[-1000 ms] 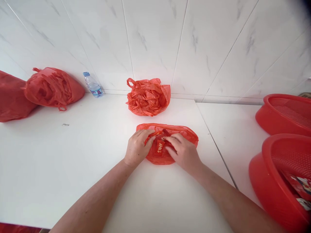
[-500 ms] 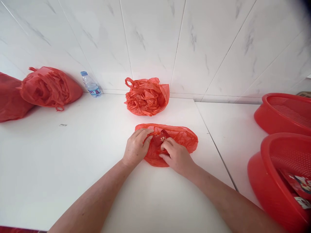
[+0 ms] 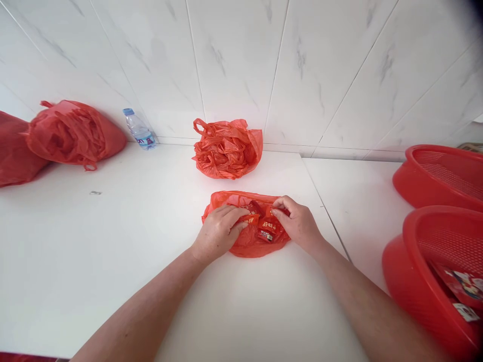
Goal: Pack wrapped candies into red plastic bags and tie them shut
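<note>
A red plastic bag (image 3: 249,250) lies spread on the white table, its mouth facing up. Inside it are several small red packets (image 3: 268,224) with pale printing, some partly covered by my fingers. At the bag's left side, my left hand (image 3: 218,230) is closed, thumb and fingers pinching a small orange-red packet (image 3: 250,219). My right hand (image 3: 301,224) is over the bag's right side, thumb and forefinger pinched on another small red packet, mostly hidden by the fingertips.
Behind the bag sits a crumpled bundle of red plastic bags (image 3: 228,151). A water bottle (image 3: 139,130) and a full red bag (image 3: 77,133) stand by the tiled wall at left. Two red plastic baskets (image 3: 411,251) are at right, the nearer holding printed packets.
My right hand has moved from the bag's middle to its right side. More small packets now show inside. My left hand has shifted only slightly and its fingers reach further over the packets.
</note>
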Tool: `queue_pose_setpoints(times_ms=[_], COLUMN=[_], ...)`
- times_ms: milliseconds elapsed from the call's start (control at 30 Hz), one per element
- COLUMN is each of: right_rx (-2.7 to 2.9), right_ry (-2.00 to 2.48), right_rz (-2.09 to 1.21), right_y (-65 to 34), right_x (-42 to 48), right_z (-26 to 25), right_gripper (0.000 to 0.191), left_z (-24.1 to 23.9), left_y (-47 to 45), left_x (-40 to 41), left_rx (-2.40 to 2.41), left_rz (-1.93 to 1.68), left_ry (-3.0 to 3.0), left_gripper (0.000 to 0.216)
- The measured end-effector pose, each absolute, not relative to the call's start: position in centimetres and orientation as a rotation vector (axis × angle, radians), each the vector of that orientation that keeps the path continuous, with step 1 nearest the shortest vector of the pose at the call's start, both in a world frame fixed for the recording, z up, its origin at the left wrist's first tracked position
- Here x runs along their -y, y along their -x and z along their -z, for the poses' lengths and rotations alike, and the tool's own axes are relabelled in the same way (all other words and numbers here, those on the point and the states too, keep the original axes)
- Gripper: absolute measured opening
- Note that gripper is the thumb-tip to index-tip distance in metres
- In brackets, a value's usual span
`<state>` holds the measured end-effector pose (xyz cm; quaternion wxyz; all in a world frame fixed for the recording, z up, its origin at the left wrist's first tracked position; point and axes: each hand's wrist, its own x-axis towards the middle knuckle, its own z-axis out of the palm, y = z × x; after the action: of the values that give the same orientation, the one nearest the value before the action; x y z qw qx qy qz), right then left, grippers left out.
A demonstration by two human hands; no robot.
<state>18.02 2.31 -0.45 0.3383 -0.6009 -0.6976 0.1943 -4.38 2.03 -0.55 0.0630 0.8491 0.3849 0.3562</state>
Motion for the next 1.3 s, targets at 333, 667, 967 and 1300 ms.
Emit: queue_pose_setpoints(times_ms=[333, 667, 967, 1300], right_rx=[2.17, 2.44, 2.545, 2.17], right_ry=[1.493, 1.693, 1.662, 1.54], right_rz=[-0.108, 0.033, 0.131, 0.36], right_y=[-16.6, -15.5, -15.1, -15.3], right_x=[-0.8, 0.9, 1.4, 0.5], right_z=[0.3, 0.8, -0.2, 0.4], right_gripper=[0.021, 0.011, 0.013, 0.015], left_z=[0.2, 0.5, -0.7, -0.1], left_y=[4.1, 5.2, 6.2, 5.8], left_x=[-1.8, -2.9, -3.0, -3.1], left_rx=[-1.011, -1.559, -1.796, -1.829], left_rz=[-0.743, -0.894, -0.472, -0.365], left_ry=[-2.717, -2.725, -2.63, -2.579], left_gripper=[0.009, 0.021, 0.026, 0.015])
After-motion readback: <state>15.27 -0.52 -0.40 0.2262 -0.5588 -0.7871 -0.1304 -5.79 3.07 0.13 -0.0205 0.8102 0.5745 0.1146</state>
